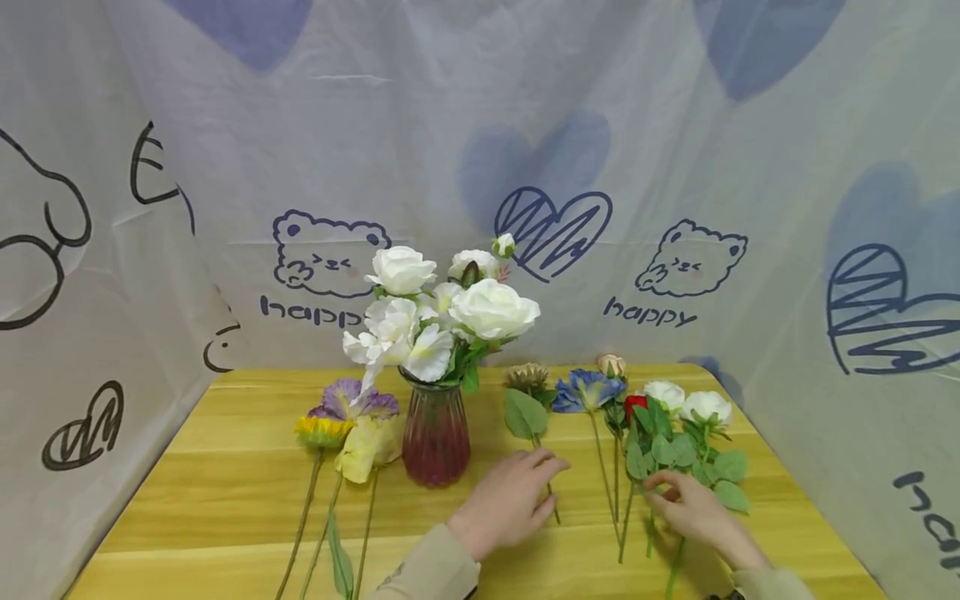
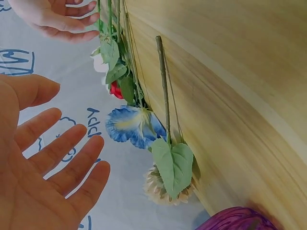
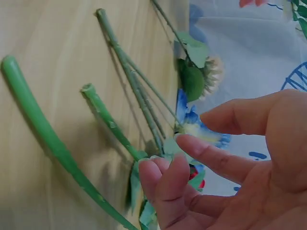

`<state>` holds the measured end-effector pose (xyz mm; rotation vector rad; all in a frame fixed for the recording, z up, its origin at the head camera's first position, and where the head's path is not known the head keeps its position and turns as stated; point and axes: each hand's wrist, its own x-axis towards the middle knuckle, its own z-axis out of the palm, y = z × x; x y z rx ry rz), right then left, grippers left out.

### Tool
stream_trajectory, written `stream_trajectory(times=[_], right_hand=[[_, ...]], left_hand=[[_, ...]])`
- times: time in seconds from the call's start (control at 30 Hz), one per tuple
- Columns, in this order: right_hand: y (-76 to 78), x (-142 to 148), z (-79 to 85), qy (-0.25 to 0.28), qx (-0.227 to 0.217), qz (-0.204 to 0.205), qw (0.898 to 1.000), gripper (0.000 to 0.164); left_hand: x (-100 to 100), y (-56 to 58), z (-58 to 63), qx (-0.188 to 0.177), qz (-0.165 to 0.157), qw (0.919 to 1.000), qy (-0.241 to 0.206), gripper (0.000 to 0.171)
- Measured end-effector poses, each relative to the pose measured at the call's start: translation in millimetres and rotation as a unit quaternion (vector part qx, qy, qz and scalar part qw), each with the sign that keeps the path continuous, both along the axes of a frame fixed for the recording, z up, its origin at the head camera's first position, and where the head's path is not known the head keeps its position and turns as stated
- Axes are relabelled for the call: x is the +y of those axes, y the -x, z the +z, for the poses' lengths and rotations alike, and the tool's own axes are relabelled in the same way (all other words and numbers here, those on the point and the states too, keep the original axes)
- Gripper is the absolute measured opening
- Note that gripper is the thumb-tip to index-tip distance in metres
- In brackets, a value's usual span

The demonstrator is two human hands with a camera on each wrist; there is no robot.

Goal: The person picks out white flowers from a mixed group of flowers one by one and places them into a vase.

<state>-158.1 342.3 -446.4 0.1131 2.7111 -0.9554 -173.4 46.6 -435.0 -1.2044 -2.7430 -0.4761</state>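
Observation:
My left hand [image 1: 513, 500] hovers over the stem of a beige flower [image 2: 165, 191] with broad green leaves; in the left wrist view its fingers are spread and hold nothing. Over at the right, my right hand [image 1: 693, 510] hangs above the stems of white roses [image 1: 707, 408], its fingers loosely bent and nothing between them in the right wrist view. A blue flower [image 1: 587, 390] and a red rose [image 1: 635, 405] lie between the hands. To the left of my left hand stands a ribbed purple-pink glass vase [image 1: 437, 437] filled with white flowers [image 1: 491, 308].
Left of the vase lie a purple flower [image 1: 352, 400], a yellow sunflower [image 1: 322, 432] and a pale yellow flower [image 1: 367, 450], stems toward me. A small pinkish rose [image 1: 611, 364] lies near the back edge. A printed cloth [image 1: 420, 125] surrounds the wooden table [image 1: 217, 467].

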Motion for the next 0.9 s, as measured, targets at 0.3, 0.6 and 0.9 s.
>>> stream_trajectory(times=[0.3, 0.6, 0.9], right_hand=[[9.4, 1.1, -11.6, -0.001, -0.001, 0.027, 1.000, 0.028], [18.7, 2.4, -20.0, 0.035, -0.011, 0.033, 0.999, 0.028], [19.0, -1.2, -20.6, 0.047, 0.032, -0.076, 0.996, 0.023]], left_hand=[[-1.2, -0.6, -1.9, 0.005, -0.003, 1.0000, 0.000, 0.041], [-1.6, 0.6, -3.8, 0.002, -0.006, 1.0000, 0.001, 0.040], [-4.1, 1.4, -4.2, -0.008, -0.005, 1.0000, 0.001, 0.042]])
